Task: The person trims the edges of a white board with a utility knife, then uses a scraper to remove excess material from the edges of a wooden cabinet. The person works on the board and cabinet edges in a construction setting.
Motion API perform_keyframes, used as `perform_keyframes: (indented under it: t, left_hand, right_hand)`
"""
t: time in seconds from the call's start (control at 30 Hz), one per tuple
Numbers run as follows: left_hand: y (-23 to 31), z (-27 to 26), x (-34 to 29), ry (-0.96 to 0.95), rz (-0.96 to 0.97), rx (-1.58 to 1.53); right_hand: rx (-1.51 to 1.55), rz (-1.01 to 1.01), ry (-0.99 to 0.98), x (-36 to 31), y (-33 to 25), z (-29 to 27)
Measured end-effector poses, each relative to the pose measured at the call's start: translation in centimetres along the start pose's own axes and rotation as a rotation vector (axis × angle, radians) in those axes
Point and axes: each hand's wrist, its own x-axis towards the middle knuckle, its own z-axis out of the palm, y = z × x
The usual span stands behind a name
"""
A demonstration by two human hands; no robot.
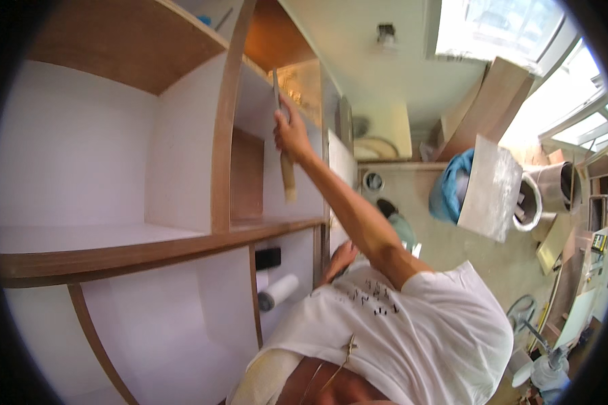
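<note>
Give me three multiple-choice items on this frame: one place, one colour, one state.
1. Where does the white cylindrical roll lie?
A. on the top shelf
B. in the compartment below the brown-edged white shelf board
C. on the floor

2. What colour is the person's short-sleeved shirt?
A. white
B. red
C. black

3. How is the right hand?
A. open and empty
B. flat on the floor
C. closed around the slim metal-bladed tool with a pale wooden handle

Answers:
1. B, the roll sits under that board.
2. A, the shirt is plainly white.
3. C, the hand wraps the tool's middle, blade above and handle below.
</note>
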Motion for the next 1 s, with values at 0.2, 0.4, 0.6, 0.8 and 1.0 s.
perform_keyframes:
  t: [0.2,0.4,0.6,0.8,1.0]
  left_hand:
    - [0.0,-0.2,0.1,-0.005,0.001,0.005]
    - [1.1,-0.6,-0.3,-0.020,0.001,0.007]
    - [1.9,-0.4,-0.6,-0.024,0.003,-0.007]
    - [2.5,0.0,-0.7,-0.023,0.012,-0.025]
    - [3.6,0.5,-0.6,-0.009,0.040,-0.061]
  right_hand:
    - [0.151,0.081,0.011,0.0,1.7,-1.6]
    - [0.208,0.029,0.157,0.6,3.9,-3.2]
    - [0.201,0.148,0.178,1.6,7.0,-5.0]
    - [0.156,0.229,0.137,1.8,9.6,-6.8]
    - [0.293,0.318,0.237,3.6,13.2,-9.8]
